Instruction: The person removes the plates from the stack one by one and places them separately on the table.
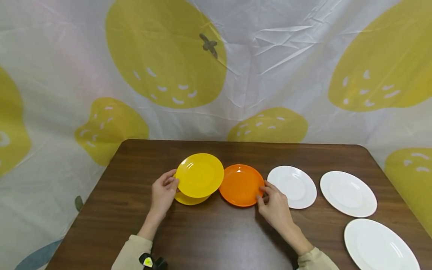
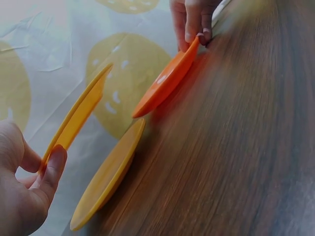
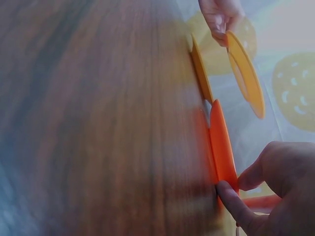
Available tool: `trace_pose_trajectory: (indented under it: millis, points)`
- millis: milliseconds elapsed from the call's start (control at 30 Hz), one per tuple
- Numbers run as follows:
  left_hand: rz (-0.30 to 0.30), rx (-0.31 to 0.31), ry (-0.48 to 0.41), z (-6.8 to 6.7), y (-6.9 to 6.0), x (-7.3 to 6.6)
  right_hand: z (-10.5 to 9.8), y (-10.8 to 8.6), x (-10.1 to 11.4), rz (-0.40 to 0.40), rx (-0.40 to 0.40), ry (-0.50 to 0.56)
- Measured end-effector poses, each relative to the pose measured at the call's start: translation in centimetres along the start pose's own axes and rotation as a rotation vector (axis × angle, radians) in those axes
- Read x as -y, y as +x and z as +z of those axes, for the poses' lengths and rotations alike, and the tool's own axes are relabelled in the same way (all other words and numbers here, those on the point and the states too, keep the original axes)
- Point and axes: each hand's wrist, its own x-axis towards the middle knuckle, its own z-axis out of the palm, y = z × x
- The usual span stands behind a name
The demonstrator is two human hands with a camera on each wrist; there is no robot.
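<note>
My left hand (image 1: 163, 193) pinches the left rim of a yellow plate (image 1: 200, 174), which is raised and tilted. Under it, a second yellow plate (image 2: 110, 177) lies on the table, mostly covered in the head view. To the right sits an orange plate (image 1: 241, 185), its right rim between the thumb and fingers of my right hand (image 1: 275, 206). In the right wrist view that orange plate (image 3: 222, 142) stays very low over the wood; whether its gripped edge is lifted I cannot tell.
A white plate (image 1: 293, 186) lies just beyond my right hand. Two more white plates, one at the right (image 1: 348, 193) and one nearer the front (image 1: 381, 245), lie on the brown wooden table (image 1: 216, 232). A fruit-patterned cloth (image 1: 253, 86) hangs behind the far edge.
</note>
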Motion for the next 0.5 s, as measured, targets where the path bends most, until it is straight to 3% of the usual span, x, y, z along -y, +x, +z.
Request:
trace_pose_trajectory:
  millis: [500]
  points:
    - [-0.014,-0.039,0.029,-1.9,0.1,-0.3,0.0,0.0,-0.1,-0.01,-0.005,0.0]
